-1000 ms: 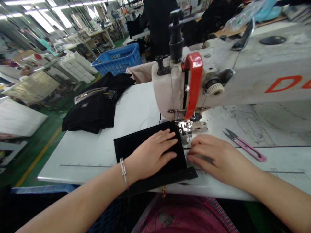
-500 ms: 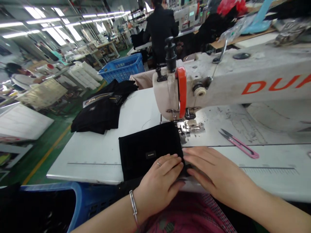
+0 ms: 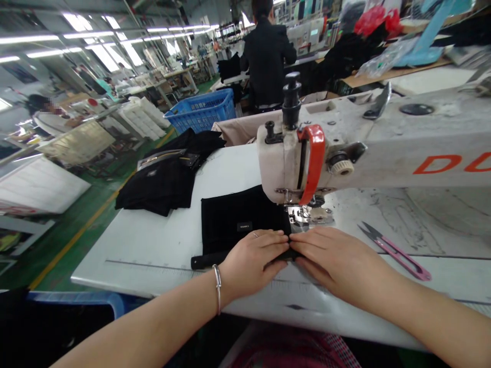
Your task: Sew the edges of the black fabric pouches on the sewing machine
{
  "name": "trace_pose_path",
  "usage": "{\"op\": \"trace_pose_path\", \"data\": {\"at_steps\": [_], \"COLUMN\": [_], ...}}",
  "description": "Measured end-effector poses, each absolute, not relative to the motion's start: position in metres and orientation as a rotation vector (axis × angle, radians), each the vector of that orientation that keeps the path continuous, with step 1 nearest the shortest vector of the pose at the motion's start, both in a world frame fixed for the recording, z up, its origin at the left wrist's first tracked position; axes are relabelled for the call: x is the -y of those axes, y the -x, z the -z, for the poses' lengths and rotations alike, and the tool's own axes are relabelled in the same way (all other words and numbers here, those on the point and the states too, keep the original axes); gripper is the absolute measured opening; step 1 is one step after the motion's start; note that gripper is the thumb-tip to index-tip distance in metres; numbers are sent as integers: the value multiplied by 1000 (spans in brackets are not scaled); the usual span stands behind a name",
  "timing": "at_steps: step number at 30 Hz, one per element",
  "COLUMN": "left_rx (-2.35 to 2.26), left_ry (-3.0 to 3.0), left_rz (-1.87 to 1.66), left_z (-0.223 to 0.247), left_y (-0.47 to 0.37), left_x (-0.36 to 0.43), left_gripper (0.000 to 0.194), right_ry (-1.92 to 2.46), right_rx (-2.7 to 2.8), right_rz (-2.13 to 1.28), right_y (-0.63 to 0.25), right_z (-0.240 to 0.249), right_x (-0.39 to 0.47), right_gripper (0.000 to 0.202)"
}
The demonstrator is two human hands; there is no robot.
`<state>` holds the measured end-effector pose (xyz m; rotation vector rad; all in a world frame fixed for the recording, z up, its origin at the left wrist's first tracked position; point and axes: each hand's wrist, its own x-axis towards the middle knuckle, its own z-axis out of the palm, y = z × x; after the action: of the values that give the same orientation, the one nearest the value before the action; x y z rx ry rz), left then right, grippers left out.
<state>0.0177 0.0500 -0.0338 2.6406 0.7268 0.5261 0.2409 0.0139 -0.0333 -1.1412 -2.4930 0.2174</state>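
Blue basket (image 3: 117, 304): dark contents, left of both hands
Black cloth (image 3: 222, 220): just beyond left hand (image 3: 253, 263) and right hand (image 3: 332, 255), touching both
Hands' grip: fingers outstretched, pinching can't be told

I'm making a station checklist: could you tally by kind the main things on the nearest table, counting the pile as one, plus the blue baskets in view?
Sewing machine: 1
Thread snips: 1
Labelled black fabric piece: 1
Pile of black fabric pieces: 1
Blue plastic baskets: 2 (one farther back, one at lower left)
Total: 6
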Motion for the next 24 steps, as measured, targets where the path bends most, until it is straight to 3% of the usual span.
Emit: {"op": "trace_pose_path", "data": {"at_steps": [16, 24], "left_rx": [-698, -615], "left_ry": [-2696, -2672], "left_rz": [-550, -589], "left_z": [39, 43], "left_y": [-29, -16], "left_x": [-109, -132], "left_gripper": [26, 20], "right_ry": [1435, 1445], "right_rx": [2417, 2177], "right_rz": [-39, 31], "right_y": [-245, -258], "right_z": [47, 48], "right_x": [-39, -43], "right_gripper": [31, 19]}}
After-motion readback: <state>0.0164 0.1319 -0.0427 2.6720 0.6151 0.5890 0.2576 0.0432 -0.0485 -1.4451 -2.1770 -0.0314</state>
